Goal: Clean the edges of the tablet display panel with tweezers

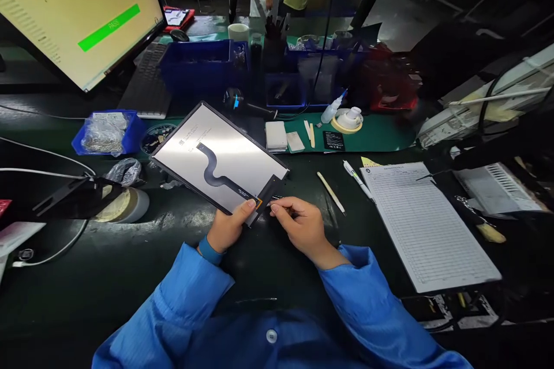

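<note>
Now grasping the display panel [229,153] over the bench [277,277] with the left hand [227,228]; cannot tell if pinching anything with the right hand [303,225] beside its corner. Careful, could crease the ribbon cable [208,174] by thumbing too hard.

Open tabletop [359,230] between hands [300,225] and paper [430,230], stick [331,193] as obstacle farther back

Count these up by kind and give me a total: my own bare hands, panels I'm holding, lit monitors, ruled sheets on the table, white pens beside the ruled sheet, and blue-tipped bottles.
Bare hands, the left hand and the right hand: 2
Held panel: 1
Lit monitor: 1
Ruled sheet: 1
White pen: 1
Blue-tipped bottle: 1
Total: 7
</note>
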`<state>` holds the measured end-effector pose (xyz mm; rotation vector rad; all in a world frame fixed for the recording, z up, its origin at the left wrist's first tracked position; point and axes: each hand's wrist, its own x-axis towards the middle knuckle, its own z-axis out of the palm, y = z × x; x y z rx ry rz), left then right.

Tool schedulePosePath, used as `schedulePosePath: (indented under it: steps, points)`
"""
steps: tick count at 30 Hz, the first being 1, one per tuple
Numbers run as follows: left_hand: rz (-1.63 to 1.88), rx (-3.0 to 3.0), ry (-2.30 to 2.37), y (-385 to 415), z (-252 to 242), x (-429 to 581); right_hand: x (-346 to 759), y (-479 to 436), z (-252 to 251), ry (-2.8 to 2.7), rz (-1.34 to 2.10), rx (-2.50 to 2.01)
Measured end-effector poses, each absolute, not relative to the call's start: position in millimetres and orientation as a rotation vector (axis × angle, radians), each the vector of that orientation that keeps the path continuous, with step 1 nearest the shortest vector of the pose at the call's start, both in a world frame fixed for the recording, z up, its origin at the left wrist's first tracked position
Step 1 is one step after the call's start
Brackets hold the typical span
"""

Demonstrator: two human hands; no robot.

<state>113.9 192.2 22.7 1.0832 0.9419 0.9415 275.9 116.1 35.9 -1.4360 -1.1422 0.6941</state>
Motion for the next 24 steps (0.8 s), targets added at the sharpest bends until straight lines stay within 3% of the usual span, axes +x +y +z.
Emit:
schedulePosePath:
  steps: [9,19,24]
  points:
    - [0.986,0.952,0.872,193.9,14.4,115.1,278.8,113.7,39.8,-1.674,0.384,-1.14]
    - [1.024,0.87,0.85,194.7,15.8,115.3,277.1,111.8,43.4,-1.757,0.549,-0.928]
    - [1.016,0.844,0.85,195.7,16.9,116.5,278.5,111.8,43.5,-1.659,0.586,-1.101]
